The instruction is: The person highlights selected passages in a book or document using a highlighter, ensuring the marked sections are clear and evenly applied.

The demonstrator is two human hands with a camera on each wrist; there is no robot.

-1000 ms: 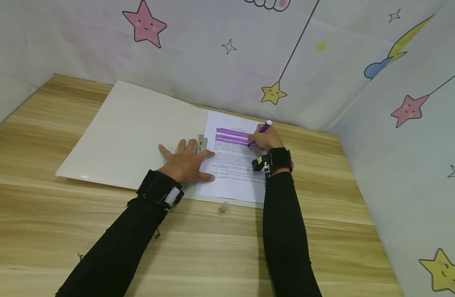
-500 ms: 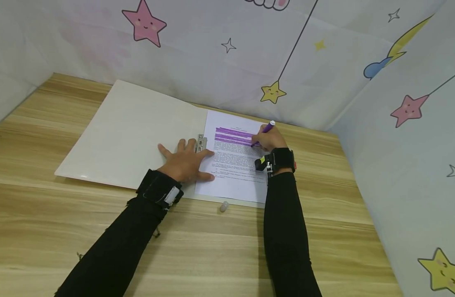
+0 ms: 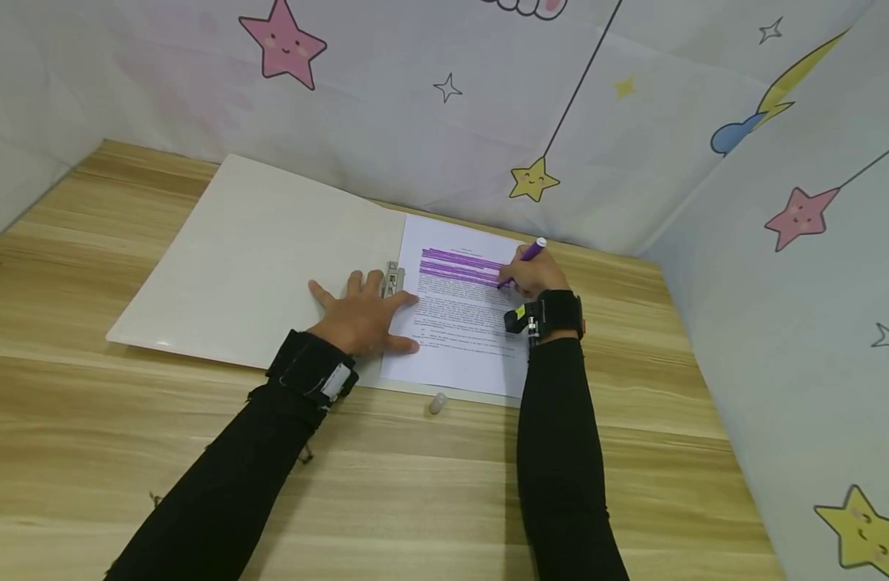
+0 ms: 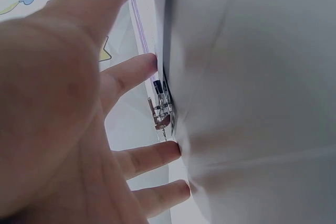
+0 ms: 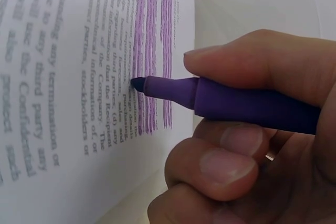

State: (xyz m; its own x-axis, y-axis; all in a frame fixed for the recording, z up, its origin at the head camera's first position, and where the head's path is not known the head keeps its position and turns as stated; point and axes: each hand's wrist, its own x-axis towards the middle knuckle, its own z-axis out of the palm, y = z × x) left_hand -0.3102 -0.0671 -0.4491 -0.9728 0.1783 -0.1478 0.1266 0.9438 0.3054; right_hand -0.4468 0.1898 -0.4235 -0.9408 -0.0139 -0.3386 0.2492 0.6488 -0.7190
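Between thumb and fingers my right hand [image 3: 540, 273] pinches a purple highlighter [image 5: 252, 106], its dark tip on the printed page. Purple bands [image 5: 152, 40] cover several lines near the top of the sheet [image 3: 452, 363]. The sheet lies on the right side of an opened white folder [image 3: 234, 258]. My left hand [image 3: 361, 319] rests with spread fingers across the folder's middle, thumb and index finger touching the sheet's left edge. Beside its fingers sits a metal clip [image 4: 163, 111]. The right hand hides the right ends of some text lines in the head view.
A small pale cap [image 3: 437, 403] lies on the wooden table [image 3: 415, 484], just in front of the folder's near edge. White fabric walls [image 3: 386, 105] with printed stars stand close behind the folder and along the right side.
My right hand has moved steadily to the right with the highlighter, and the purple band beneath its tip reaches further right. The left hand stays in place.
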